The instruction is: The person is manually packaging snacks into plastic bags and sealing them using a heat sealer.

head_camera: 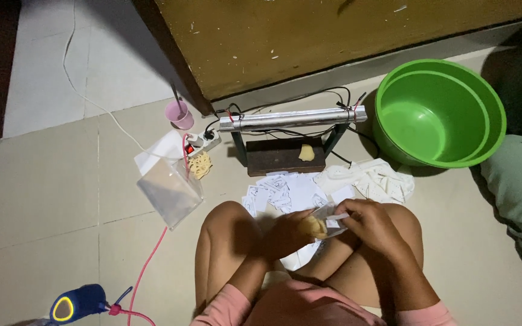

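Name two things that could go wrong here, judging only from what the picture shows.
The yellowish snack piece in the left hand could slip as the right hand holds the small clear packet. Wires and the power strip beside the metal sealing bar might snag.

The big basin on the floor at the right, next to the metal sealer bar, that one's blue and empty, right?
Not quite: the head view shows the basin is green, not blue. It does sit empty on the floor at the right, next to the metal sealer bar.
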